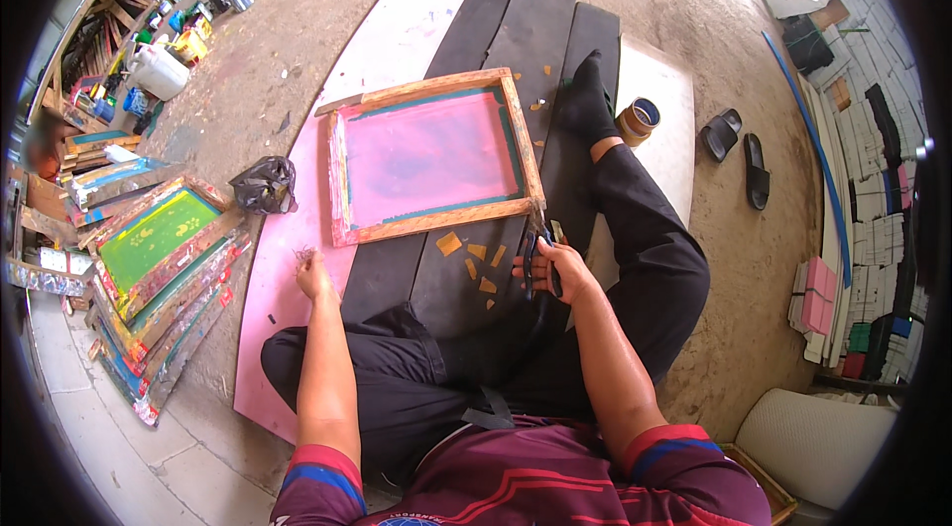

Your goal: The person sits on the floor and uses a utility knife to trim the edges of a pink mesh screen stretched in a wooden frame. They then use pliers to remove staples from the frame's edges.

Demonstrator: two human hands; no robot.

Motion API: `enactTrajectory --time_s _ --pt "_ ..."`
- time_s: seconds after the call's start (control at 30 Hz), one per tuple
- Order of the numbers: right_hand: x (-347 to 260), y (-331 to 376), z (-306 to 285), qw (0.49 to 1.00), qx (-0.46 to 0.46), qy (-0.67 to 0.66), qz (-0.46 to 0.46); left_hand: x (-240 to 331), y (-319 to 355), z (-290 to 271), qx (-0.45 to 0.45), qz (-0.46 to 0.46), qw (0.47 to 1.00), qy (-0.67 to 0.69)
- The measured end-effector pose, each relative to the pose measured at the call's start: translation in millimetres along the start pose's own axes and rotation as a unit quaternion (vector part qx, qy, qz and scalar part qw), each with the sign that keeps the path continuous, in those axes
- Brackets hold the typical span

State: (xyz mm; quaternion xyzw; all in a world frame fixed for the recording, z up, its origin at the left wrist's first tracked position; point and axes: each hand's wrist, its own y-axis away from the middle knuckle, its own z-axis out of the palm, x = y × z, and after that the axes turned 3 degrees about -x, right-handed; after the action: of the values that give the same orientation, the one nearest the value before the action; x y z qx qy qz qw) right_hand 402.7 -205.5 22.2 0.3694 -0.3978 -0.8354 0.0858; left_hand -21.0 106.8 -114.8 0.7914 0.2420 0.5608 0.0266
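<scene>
A wooden screen-printing frame with pink mesh and dark green inner edges lies before me on pink and black boards. Its near right corner is close to my right hand, which holds a pair of black-handled scissors. The blades point at that corner; I cannot tell whether they touch it. Left of the frame's near edge, my left hand is closed in a pinch on a small wispy scrap. Several brown tape scraps are scattered between the frame and my lap.
A tape roll stands beyond my right foot, with black slides farther right. A black plastic bag sits left of the frame. Stacked paint-stained screens, paint containers and bottles line the left side.
</scene>
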Motion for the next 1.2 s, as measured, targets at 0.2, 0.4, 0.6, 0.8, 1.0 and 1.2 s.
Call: enactTrajectory --time_s 0.2,0.4,0.6,0.8,1.0,1.2 --pt "-3.5 0.6 1.7 1.000 -0.018 -0.011 0.015 15.3 23.3 4.5 0.000 0.015 1.000 0.005" --pt "-5.8 0.3 -4.5 0.999 -0.024 -0.010 0.028 23.5 42.5 8.6 -0.032 0.076 0.996 -0.019" --pt "-13.3 1.3 -4.0 0.998 -0.015 -0.018 0.058 31.9 63.3 17.7 -0.079 0.149 0.983 -0.074" --pt "-11.2 -10.2 -17.3 0.997 0.017 0.033 0.064 40.8 77.9 24.7 -0.089 0.191 0.971 -0.113" --pt "2.4 -13.6 3.9 0.944 0.181 0.274 -0.024 46.7 85.7 21.6 -0.103 0.212 0.959 -0.159" --pt "26.0 -28.9 8.1 0.797 0.330 0.486 -0.136 61.0 107.6 28.9 -0.104 0.277 0.940 -0.169"
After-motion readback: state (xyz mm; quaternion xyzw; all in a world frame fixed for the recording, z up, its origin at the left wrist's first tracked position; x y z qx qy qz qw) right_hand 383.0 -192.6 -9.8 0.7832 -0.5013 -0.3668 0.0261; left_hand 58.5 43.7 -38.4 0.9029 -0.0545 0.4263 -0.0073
